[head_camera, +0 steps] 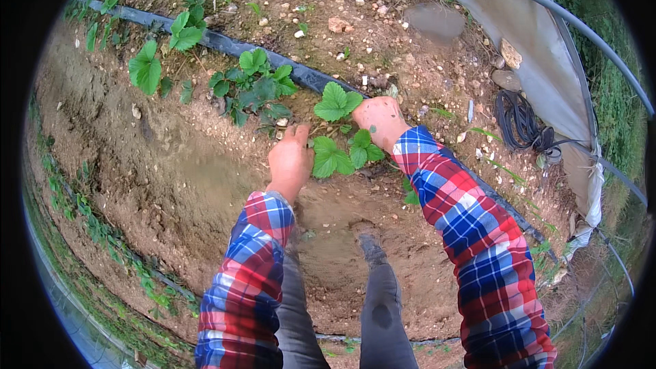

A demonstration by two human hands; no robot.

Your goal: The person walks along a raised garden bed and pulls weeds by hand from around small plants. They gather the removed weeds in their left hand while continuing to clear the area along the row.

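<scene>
A strawberry plant (333,156) with bright green toothed leaves grows from the soil in front of me, between my two hands. My left hand (291,159) is at its left side, fingers pointing down toward the stems; the fingertips are partly hidden, so a hold on anything cannot be made out. On the other side, my right hand (380,120) reaches in beside the upper leaves, close to the black drip hose (302,76). Its fingers are turned away and hidden by the hand and leaves. Just left stands another strawberry plant (261,89) with darker leaves.
Farther left along the hose grow more strawberry plants (184,31). A coiled black tube (520,123) lies at right beside plastic sheeting (512,25) and a bent grey pipe (564,13). Stones (434,21) dot the soil. Another planted row (113,241) runs at lower left.
</scene>
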